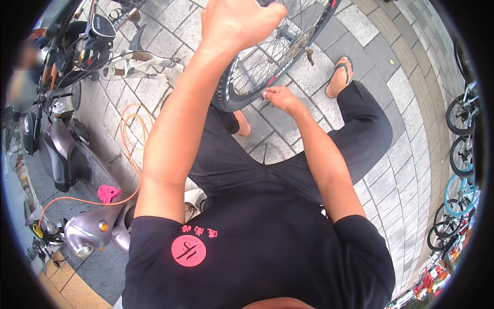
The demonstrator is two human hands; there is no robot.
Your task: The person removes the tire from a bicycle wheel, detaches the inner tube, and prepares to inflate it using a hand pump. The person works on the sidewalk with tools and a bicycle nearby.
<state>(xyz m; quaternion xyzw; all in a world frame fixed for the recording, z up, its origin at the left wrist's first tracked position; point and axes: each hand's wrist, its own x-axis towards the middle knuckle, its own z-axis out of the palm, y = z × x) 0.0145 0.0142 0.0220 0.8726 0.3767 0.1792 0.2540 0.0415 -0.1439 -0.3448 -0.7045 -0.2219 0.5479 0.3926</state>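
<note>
A bicycle wheel (267,77) with a black knobby tyre, thin spokes and red and white marks on its rim stands tilted between my legs. At its lower edge my right hand (283,99) is closed, thumb and fingertips pinched against the tyre. Higher up, my left hand (239,23) is closed in a fist in front of the wheel's upper left part. Something dark shows between its thumb and fingers at the picture's top edge, but I cannot make out what it is. My left forearm hides part of the wheel.
A grey scooter (90,229) with a pink cloth (108,193) stands at left, an orange hose (77,198) looping beside it. Bicycle parts and a white frame (136,64) crowd the upper left. Parked bicycles (458,193) line the right rim. My sandalled foot (340,74) rests on paving.
</note>
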